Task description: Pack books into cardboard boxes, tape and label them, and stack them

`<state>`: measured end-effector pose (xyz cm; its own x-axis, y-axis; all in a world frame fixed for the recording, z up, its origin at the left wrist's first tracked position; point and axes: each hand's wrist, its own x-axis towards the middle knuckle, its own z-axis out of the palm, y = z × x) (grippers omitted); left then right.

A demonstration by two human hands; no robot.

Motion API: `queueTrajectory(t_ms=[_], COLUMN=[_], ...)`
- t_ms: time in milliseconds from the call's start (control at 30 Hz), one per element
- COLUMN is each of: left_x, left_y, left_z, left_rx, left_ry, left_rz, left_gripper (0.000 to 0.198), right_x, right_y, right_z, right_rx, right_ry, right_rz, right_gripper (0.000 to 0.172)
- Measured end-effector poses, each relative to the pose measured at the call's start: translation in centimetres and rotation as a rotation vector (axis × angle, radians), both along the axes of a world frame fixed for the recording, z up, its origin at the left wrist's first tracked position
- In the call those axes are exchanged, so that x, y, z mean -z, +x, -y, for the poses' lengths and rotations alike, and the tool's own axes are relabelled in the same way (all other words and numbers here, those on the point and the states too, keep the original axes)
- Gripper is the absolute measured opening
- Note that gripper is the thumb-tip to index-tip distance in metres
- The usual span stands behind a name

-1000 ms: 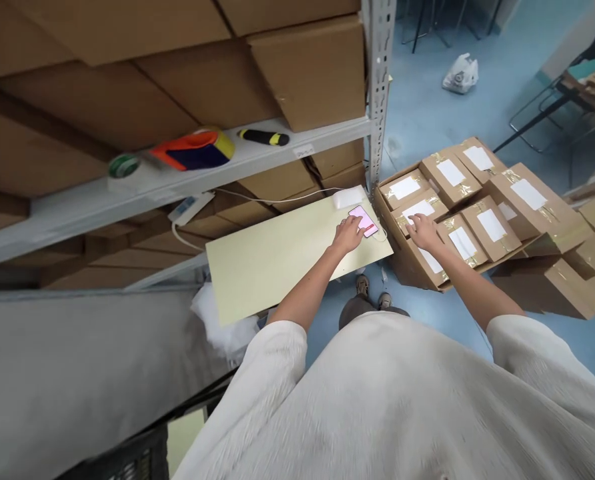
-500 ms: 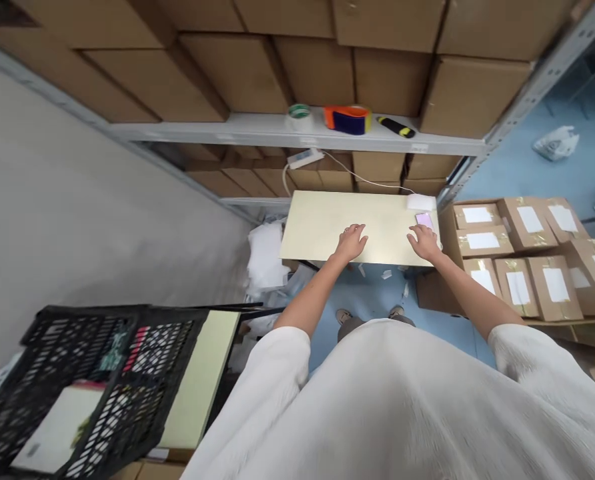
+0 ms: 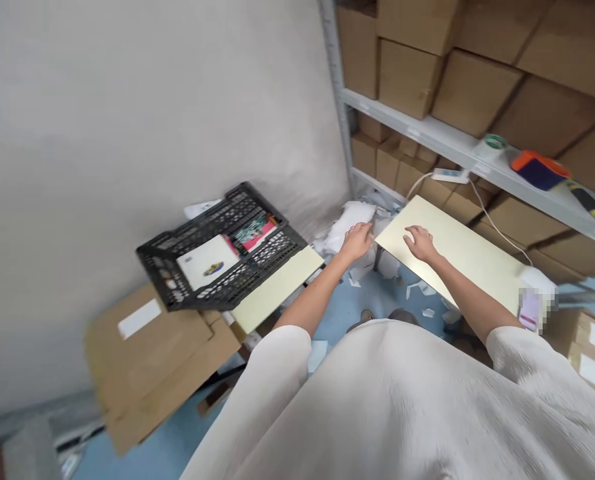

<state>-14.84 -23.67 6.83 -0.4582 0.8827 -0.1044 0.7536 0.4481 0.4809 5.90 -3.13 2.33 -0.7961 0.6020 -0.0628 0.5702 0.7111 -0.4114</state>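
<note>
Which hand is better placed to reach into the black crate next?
Probably the left. The left hand hovers open past the corner of the pale board, nearer the black crate; the right hand rests on the board, farther off.

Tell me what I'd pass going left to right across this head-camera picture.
In order: flattened cardboard with a white label → black crate → left hand → right hand → green tape roll → orange and blue tape dispenser → black and yellow tool.
</note>
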Motion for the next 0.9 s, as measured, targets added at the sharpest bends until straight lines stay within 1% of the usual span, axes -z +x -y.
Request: queueTrajectory(t_ms=[100,233,367,500,600,733,800,900], left_x=[0.3,0.2,-0.3,-0.5,-0.2,0.1,0.2,0.3], left_y=[-3.4,-6.9,-9.6,-11.3,-11.7,-12.1,-12.8,-14.7], left_z=[4.1,8.7,12.8,17.0,20.0,23.4,24.9,26.9], left_rx=[-0.158,-0.348,-0.538,-0.704,-0.813,-0.927,-0.953,-0.955], left_ry=[-0.011,-0.022,-0.022,-0.010,-0.017,-0.028,-0.027,-0.016], left_rz=[0.019,0.015,0.005,0.001,0.003,0.008,0.009,-0.002], left_gripper=[0.054,0.055,0.055,0.055,0.056,0.054,0.054,0.055], right_x=[-0.1,-0.3,-0.7,-1.2,-1.7,-2.5,-3.0,-3.5], right_y=[-7.0,-15.3,-23.2,-30.0,-33.7,-37.3,-38.7,-40.8], right_z=[1.5,3.7,5.8,8.8,11.9,16.3,18.4,21.0], right_rx=[-0.173,-0.388,-0.586,-0.772,-0.915,-1.060,-1.110,-1.152], right_ry=[0.000,0.013,-0.001,-0.023,-0.051,-0.083,-0.096,-0.108], right_rz=[-0.015,-0.005,-0.019,-0.072,-0.097,-0.135,-0.170,-0.193], right_gripper=[0.057,0.057,0.056,0.056,0.057,0.057,0.056,0.056])
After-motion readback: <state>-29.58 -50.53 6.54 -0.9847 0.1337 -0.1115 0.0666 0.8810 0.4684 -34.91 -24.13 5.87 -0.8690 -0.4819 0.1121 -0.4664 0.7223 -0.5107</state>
